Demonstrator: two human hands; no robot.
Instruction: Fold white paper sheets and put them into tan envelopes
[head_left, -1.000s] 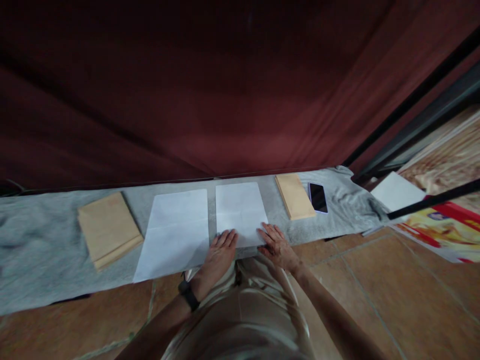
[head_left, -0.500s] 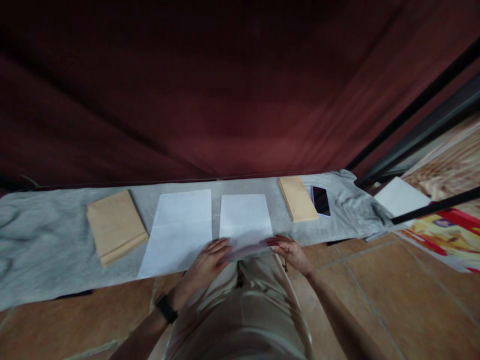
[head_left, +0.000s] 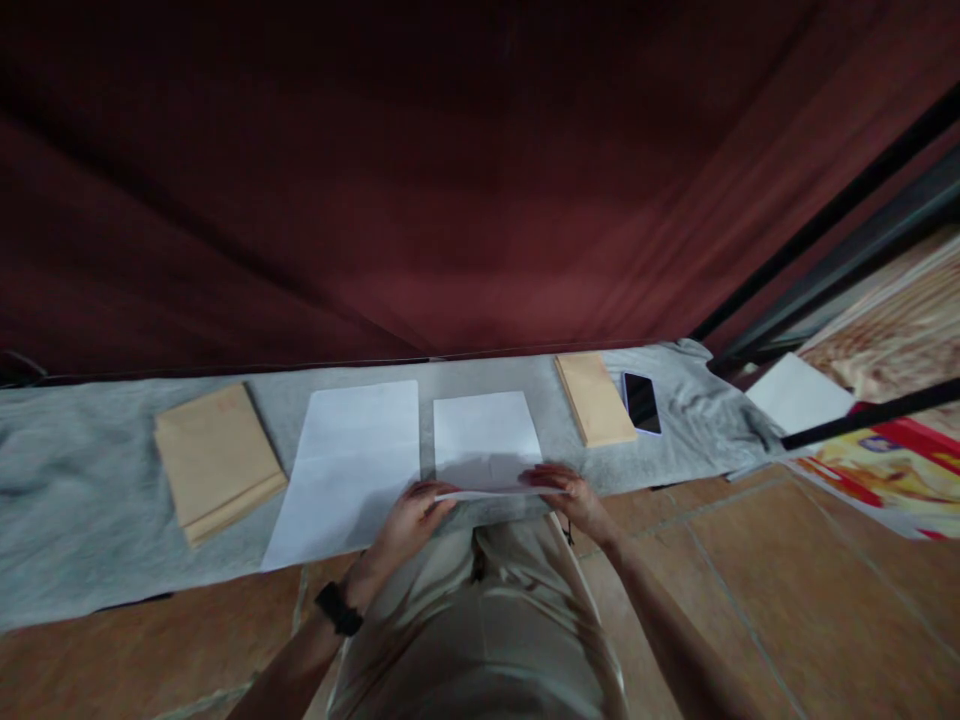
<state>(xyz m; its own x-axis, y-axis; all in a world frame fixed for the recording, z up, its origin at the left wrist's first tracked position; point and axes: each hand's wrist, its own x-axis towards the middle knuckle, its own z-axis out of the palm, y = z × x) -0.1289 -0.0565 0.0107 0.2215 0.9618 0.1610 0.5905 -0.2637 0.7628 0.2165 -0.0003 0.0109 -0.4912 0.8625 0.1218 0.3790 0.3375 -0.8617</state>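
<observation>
A grey cloth [head_left: 90, 520] is running from side to side across the floor, and everything is lying on it in a row. Farthest out, at nine o'clock from the hands, a brown envelope [head_left: 217, 460] is resting flat and slightly skewed. Just to its right a large white sheet [head_left: 349, 460] is lying with its near edge reaching almost to the cloth's front border.

The left hand [head_left: 409, 518], with a dark watch [head_left: 339, 608] on its wrist, is pinching the near left corner of the smaller white sheet [head_left: 486, 432], thumb and fingers closed on the paper. That sheet is sitting at twelve o'clock from the person's lap, between the large sheet and a second brown envelope [head_left: 595, 398]. Its far half is lying flat on the cloth, while its near edge is rising clear and casting a shadow on the part beneath. The right hand [head_left: 576, 495] is gripping the near right corner in the same way, fingers curled over the edge. At two o'clock from that hand, the second envelope is lying beside a dark phone [head_left: 642, 402], the two nearly touching.

This is looking like the start of a fold. To do it well, both corners should be travelling level toward twelve o'clock, so that the lifted edge is running parallel to the far edge. The grip should be light enough not to crumple the corners, and the far half should not be sliding on the cloth.
</observation>
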